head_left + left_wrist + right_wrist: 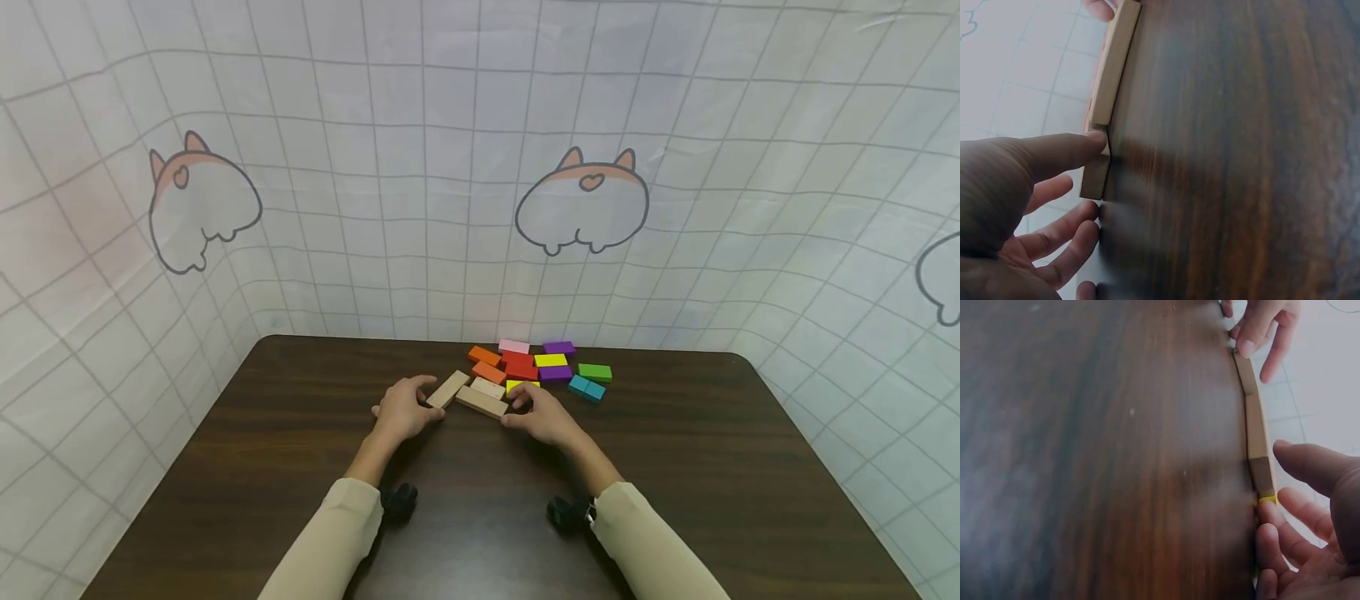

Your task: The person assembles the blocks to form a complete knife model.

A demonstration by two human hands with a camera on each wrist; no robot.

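A plain wooden block point(448, 389) lies aslant beside my left hand point(403, 410). The thumb is at its near end, and the other fingers spread loosely along its left. A second plain block point(482, 402) lies angled in front of a paler one point(488, 387). My right hand point(546, 417) rests by this front block's right end, thumb and fingers apart. A yellow block point(522, 387) sits partly hidden behind the right fingers. From the left wrist view, the left thumb point(1085, 149) overlaps the wooden blocks, so exact contact is hard to judge.
Behind the plain blocks lie orange point(489, 372), red point(520, 367), purple point(555, 374) and pink point(513, 346) blocks. Teal point(587, 388) and green point(595, 372) ones are at the right. The dark wooden table point(300, 467) ends at a gridded curtain point(420, 183).
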